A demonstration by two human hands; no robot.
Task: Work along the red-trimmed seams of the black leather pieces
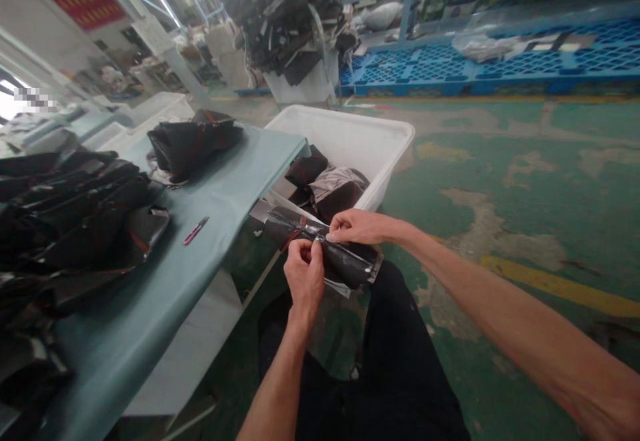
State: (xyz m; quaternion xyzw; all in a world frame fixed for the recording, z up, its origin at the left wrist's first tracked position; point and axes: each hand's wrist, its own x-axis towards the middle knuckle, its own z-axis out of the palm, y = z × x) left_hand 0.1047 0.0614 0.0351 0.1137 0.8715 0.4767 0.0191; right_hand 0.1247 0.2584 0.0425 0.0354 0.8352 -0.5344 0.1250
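I pinch a long, dark grey fabric piece (pixel 347 262) with brown trim above my black-trousered legs (pixel 400 334).
My left hand (pixel 305 271) and right hand (pixel 354 226), close together, are clamped on its middle; it is beside the pale green desk (pixel 237 174), just before the white plastic tub (pixel 387 131).

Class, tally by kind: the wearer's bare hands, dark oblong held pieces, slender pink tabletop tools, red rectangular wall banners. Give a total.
Bare left hand, bare right hand: 2
Dark oblong held piece: 1
Slender pink tool: 1
Red rectangular banner: 1
Total: 5
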